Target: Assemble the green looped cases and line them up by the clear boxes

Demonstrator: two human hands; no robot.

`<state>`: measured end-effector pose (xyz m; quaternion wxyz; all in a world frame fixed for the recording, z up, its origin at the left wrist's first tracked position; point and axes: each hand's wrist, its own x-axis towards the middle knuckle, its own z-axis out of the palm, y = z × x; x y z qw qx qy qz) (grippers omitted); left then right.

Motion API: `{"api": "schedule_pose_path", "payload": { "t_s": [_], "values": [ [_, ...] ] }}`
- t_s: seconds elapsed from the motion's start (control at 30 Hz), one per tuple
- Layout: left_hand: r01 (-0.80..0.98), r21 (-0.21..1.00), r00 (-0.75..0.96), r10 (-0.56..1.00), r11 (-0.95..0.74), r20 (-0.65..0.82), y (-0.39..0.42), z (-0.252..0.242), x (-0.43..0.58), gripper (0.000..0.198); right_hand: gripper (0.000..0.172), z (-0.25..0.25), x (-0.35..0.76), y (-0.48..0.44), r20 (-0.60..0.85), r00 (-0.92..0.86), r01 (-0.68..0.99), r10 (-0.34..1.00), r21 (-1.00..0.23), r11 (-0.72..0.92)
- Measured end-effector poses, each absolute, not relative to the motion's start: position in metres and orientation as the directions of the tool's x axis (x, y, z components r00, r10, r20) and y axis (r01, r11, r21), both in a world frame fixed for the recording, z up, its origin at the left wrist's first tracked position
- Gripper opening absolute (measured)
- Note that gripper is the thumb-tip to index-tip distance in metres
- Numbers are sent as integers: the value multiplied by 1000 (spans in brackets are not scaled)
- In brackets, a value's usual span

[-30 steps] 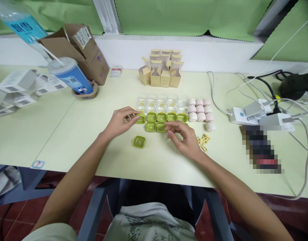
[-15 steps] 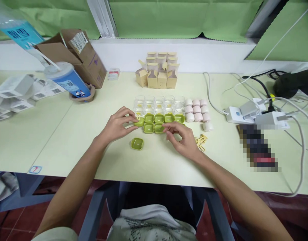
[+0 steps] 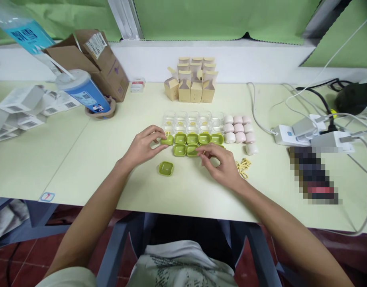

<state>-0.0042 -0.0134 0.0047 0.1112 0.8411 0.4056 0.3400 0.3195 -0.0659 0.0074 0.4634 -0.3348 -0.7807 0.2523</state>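
Note:
At the left end of a row of small green open cases (image 3: 192,138) sits a green case with a yellow loop on top (image 3: 167,139). The index finger and thumb of my left hand (image 3: 144,145) are closed about its left side. My right hand (image 3: 217,163) hovers over the front row, with curled fingers apart and their tips beside a green open case (image 3: 191,150). Its palm and fingers hide the right part of that row. A single green open shell (image 3: 166,168) lies nearer me, between the hands. Yellow cord loops (image 3: 244,167) lie right of my right hand.
Clear plastic trays (image 3: 193,121) stand behind the green rows. Pink and white rounded cases (image 3: 238,128) sit to their right. Open cardboard boxes (image 3: 196,91) stand at the back. Left are a blue cup (image 3: 89,95) and white boxes (image 3: 24,101); right, a power strip (image 3: 285,135) with cables.
The whole view has shifted slightly, so things appear a little right and higher. Both hands keep nearly the same places; my left thumb has moved slightly up beside the case.

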Motion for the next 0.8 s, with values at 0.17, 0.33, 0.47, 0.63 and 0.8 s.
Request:
{"api": "schedule_pose_path", "payload": {
  "t_s": [0.17, 0.33, 0.47, 0.63, 0.8],
  "values": [
    [577, 449, 414, 718, -682, 559, -12, 0, -1, 18, 24, 6, 319, -66, 570, -343, 290, 747, -692, 661],
    [612, 451, 325, 726, -649, 606, -12, 4, 3, 25, 21, 6, 319, -66, 579, -343, 297, 740, -680, 670],
    [624, 484, 274, 752, -614, 600, -10, 6, 2, 32, 19, 6, 319, -66, 573, -345, 316, 744, -676, 666],
    [601, 607, 161, 822, -521, 547, -3, -9, -2, 63, 27, 1, 321, -64, 609, -411, 309, 679, -607, 732],
    [429, 808, 57, 905, -403, 421, 10, -36, -4, 69, 30, -11, 325, -60, 551, -564, 354, 615, -512, 783]
  ]
}}
